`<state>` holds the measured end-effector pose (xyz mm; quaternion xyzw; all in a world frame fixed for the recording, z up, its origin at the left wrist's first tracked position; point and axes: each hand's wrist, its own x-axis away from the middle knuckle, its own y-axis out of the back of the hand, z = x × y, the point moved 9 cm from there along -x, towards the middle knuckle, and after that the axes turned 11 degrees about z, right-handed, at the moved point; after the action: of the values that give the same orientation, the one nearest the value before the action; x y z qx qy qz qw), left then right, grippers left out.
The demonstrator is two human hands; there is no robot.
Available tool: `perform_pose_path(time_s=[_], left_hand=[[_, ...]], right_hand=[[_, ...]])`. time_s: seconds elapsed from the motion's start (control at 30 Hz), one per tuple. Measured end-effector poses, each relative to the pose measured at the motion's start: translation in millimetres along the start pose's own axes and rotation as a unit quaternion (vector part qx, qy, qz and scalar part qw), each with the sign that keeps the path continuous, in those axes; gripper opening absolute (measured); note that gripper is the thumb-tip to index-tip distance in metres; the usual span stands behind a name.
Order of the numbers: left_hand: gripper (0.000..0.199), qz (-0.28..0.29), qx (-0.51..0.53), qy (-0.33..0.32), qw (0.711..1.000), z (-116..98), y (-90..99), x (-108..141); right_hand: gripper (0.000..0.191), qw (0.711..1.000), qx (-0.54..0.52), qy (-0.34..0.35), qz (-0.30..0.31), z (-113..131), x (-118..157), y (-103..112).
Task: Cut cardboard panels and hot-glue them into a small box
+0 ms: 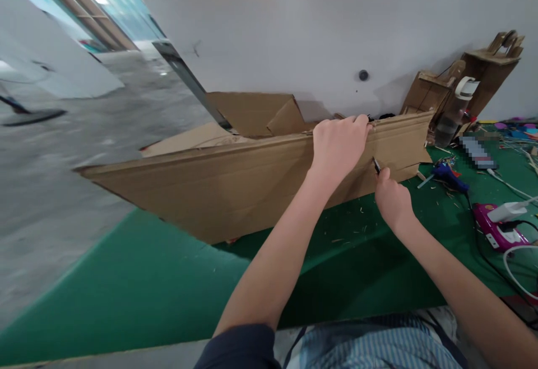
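Brown cardboard (235, 190) is up on its long side over the green table (126, 285), and its left end reaches out in front of the grey floor (105, 117). From my seat far away, I see the left hand (340, 144) bent over the top edge, holding on to the cardboard; its fingertips are mostly hidden from me. The right hand (393, 198) is curled up tight around a small dark tool (377, 166) with a thin tip. That tip points at the front of the cardboard, but I can't tell if it touches. On the right I see a blue glue gun (448, 177), a clear bottle (451, 117) with a white lid, and a phone (478, 152). The phone's screen is all blurry squares, so I can't read it. Nearer to me, a pink power box (490, 222) has a white label, too small for me to read.
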<state>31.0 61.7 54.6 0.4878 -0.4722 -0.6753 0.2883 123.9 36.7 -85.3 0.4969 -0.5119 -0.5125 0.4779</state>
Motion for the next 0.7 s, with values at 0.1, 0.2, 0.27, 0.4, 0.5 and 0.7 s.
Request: perform_pose_path(time_s=[0.1,0.2,0.27,0.4,0.5,0.7], left_hand=[[0.037,-0.003,-0.004,0.001,1.000,0,0.2,1],[0.036,0.000,-0.003,0.003,1.000,0,-0.8,0],[0.036,0.002,0.000,0.004,1.000,1,-1.7,-1],[0.038,0.001,-0.002,0.005,1.000,3,-2.8,-3],[0.040,0.003,-0.003,0.006,1.000,3,-3.5,-3],[0.039,0.015,0.003,0.014,1.000,5,-4.5,-3]], right_hand=[[0.010,1.000,0.008,-0.009,-0.021,-1,1,-1],[0.009,1.000,0.008,-0.011,-0.027,-1,2,-5],[0.009,1.000,0.006,-0.011,-0.021,-2,2,-12],[0.010,1.000,0.005,-0.009,0.000,-3,1,-24],[0.012,1.000,0.006,-0.008,0.005,-4,1,-26],[0.010,1.000,0.006,-0.007,0.023,-4,3,-27]])
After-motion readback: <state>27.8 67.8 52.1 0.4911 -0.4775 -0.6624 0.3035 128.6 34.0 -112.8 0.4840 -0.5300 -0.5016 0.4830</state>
